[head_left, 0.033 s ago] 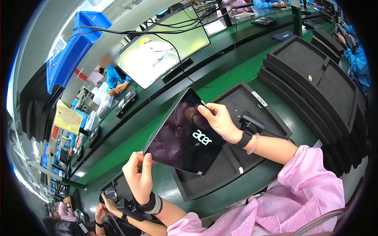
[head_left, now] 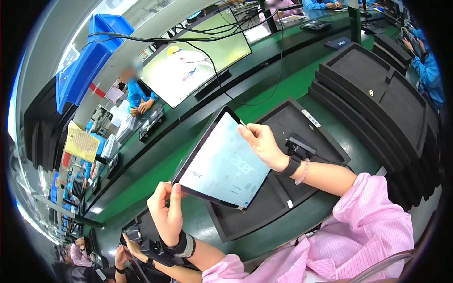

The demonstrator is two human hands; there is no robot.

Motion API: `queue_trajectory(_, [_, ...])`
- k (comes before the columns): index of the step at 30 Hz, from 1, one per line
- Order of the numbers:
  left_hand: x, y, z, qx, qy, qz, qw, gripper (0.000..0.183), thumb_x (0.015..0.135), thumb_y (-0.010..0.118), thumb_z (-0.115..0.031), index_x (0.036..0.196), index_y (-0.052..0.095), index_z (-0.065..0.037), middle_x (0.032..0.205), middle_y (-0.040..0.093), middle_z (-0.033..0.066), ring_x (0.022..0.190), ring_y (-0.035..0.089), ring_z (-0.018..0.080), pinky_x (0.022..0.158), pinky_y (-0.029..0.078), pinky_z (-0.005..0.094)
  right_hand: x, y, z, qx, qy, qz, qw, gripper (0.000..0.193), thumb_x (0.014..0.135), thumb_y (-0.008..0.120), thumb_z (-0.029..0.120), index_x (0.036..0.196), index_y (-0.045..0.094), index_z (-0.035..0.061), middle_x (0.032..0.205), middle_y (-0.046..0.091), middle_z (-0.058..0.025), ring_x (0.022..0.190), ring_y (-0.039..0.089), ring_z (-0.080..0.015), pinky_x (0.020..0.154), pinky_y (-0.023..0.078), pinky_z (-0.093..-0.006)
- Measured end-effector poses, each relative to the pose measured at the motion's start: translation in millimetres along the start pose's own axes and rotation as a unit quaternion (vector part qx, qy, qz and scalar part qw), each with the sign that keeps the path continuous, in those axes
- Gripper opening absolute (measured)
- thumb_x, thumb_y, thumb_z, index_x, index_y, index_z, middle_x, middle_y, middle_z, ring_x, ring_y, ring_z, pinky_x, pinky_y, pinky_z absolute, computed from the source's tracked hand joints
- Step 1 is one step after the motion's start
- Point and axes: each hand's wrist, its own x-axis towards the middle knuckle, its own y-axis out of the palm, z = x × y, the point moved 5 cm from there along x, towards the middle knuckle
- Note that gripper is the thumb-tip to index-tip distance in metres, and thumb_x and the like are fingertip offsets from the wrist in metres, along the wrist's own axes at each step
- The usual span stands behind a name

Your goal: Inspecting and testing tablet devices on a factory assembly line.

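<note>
A tablet (head_left: 222,160) with a black bezel is held tilted in front of me, its lit screen showing a pale blue page with a few lines of dark text and a fading logo. My left hand (head_left: 166,207) pinches its lower left corner, thumb on the front edge. At the upper right edge my right hand (head_left: 262,144) grips it, thumb over the bezel. Beneath the tablet lies a black foam tray (head_left: 245,226) with shallow compartments. Each wrist wears a band with a small black device; the right one (head_left: 301,146) shows plainly.
Stacked black trays (head_left: 373,94) stand at the right. Behind the green bench, a large monitor (head_left: 196,61) is lit, with black cables (head_left: 212,61) hanging before it. Blue bins (head_left: 89,61) hang upper left. Another person's hands (head_left: 130,250) are at work close to my left forearm.
The tablet's screen has gone from dark with a bright logo to a light blue page with text. Both hands keep their grip and have barely moved.
</note>
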Motion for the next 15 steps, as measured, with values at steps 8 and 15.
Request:
queue_trajectory(8, [2, -1, -3, -0.144, 0.121, 0.044, 0.981, 0.017, 0.083, 0.054, -0.006, 0.071, 0.052, 0.005, 0.089, 0.056, 0.0169, 0.071, 0.049, 0.0152, 0.062, 0.039, 0.0244, 21, 22, 1, -0.008, -0.010, -0.019, 1.000, 0.051, 0.090, 0.054, 0.039, 0.054, 0.033, 0.0097, 0.055, 0.027, 0.0094, 0.052, 0.022, -0.0026, 0.044, 0.020, -0.0232])
queue_trajectory(15, [7, 33, -22, -0.234, 0.154, -0.011, 0.960, 0.018, 0.086, 0.050, -0.004, 0.070, 0.051, 0.005, 0.096, 0.052, 0.0185, 0.084, 0.059, 0.0237, 0.063, 0.053, 0.0287, 42, 55, 15, 0.229, 0.048, 0.185, 0.955, 0.044, 0.086, 0.051, 0.052, 0.068, 0.045, 0.0123, 0.063, 0.039, 0.0056, 0.058, 0.038, -0.0055, 0.054, 0.033, -0.0215])
